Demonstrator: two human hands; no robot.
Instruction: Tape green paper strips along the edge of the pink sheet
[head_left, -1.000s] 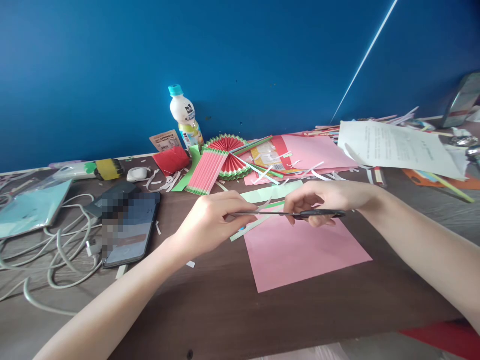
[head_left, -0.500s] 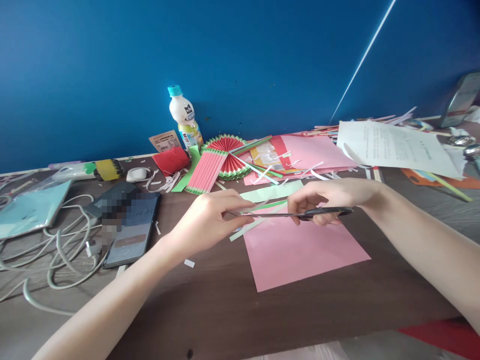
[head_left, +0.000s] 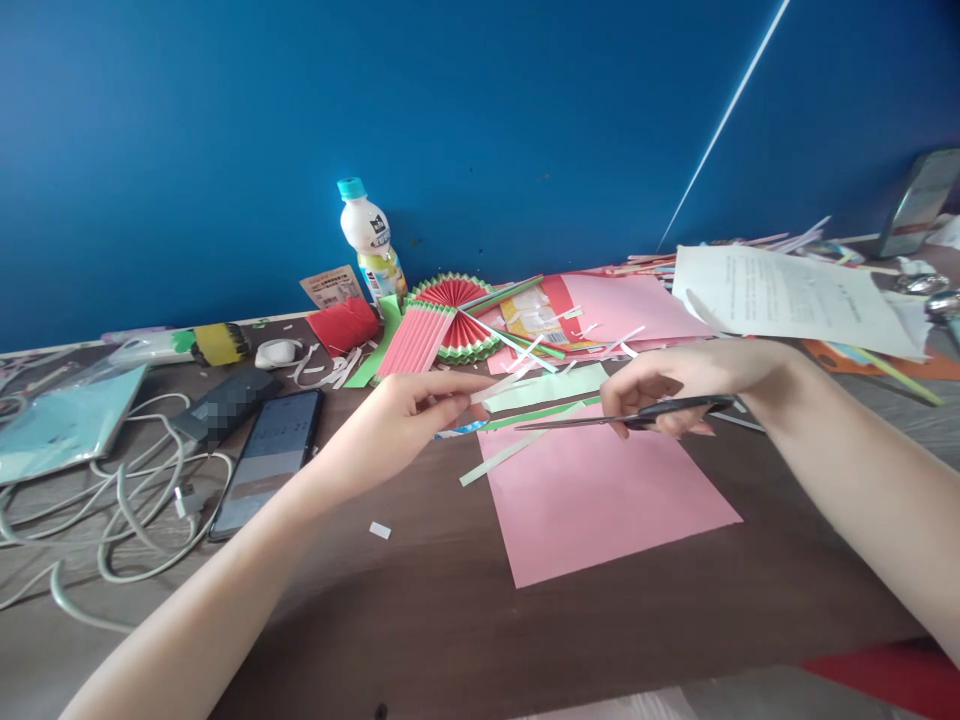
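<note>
likely cutting step: left hand (head_left: 401,420) pinches a pale strip (head_left: 508,383) near the far left corner of the pink sheet (head_left: 615,500), right hand (head_left: 667,382) grasps scissors (head_left: 651,412) over its far edge; next move likely calls for aligning both.

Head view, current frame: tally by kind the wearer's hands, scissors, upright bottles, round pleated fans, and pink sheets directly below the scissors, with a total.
Hands: 2 (left hand, right hand)
Scissors: 1
Upright bottle: 1
Round pleated fan: 1
Pink sheet below the scissors: 1
Total: 6
</note>
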